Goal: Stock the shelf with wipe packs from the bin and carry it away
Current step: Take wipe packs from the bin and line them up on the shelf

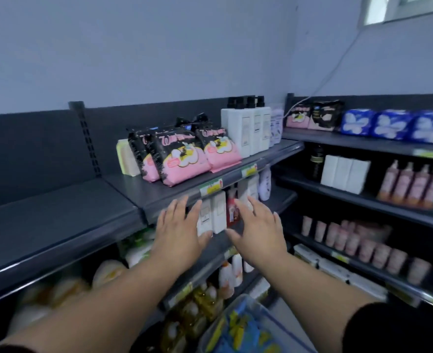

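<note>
Several pink-and-black wipe packs stand in a row on the top dark shelf. Both my hands hover just below that shelf's front edge, fingers straight and spread, holding nothing. My left hand is under the packs; my right hand is a little to its right, palms facing each other. At the bottom of the view a clear plastic bin holds blue-and-yellow packs.
White pump bottles stand right of the packs. A pale green pack sits to their left; the top shelf further left is bare. Lower shelves hold bottles and boxes. A side shelf unit at right carries blue packs and pink bottles.
</note>
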Demonstrator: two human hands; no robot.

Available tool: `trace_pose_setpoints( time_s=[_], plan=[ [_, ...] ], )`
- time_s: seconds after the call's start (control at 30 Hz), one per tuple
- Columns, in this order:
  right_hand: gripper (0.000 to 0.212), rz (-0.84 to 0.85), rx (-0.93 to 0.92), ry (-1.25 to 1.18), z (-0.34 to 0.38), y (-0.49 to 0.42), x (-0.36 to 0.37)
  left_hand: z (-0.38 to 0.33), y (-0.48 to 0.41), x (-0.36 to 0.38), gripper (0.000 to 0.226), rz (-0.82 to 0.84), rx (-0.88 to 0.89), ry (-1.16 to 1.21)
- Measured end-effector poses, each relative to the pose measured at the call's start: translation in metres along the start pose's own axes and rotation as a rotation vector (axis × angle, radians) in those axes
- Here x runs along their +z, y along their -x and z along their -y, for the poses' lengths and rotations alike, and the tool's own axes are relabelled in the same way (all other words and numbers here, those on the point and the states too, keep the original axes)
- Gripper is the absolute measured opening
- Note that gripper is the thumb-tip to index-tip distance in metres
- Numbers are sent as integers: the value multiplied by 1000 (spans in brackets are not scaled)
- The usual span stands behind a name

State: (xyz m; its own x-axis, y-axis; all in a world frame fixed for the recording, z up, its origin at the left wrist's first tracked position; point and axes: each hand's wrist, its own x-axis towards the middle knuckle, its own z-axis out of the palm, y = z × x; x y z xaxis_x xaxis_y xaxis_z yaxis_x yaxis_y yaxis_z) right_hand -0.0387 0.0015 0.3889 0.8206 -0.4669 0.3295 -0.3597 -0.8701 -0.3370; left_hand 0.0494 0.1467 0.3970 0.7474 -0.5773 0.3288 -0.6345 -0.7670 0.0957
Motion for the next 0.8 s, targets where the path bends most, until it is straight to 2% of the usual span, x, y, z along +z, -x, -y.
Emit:
trace_pose_setpoints(
  time_s=[0.2,0.33,0.6,0.8],
  plan=[
    [69,46,144,27,-116,20,0,-95,-14,64,71,67,66,60],
    [69,121,235,13,-173,40,19,-131,-7,112,70,115,85,84],
    [69,379,362,40,-227,81,97,-123,23,213,70,301,80,76],
    [69,485,436,2,-247,116,180,-93,50,298,73,493,26,96]
  ],
)
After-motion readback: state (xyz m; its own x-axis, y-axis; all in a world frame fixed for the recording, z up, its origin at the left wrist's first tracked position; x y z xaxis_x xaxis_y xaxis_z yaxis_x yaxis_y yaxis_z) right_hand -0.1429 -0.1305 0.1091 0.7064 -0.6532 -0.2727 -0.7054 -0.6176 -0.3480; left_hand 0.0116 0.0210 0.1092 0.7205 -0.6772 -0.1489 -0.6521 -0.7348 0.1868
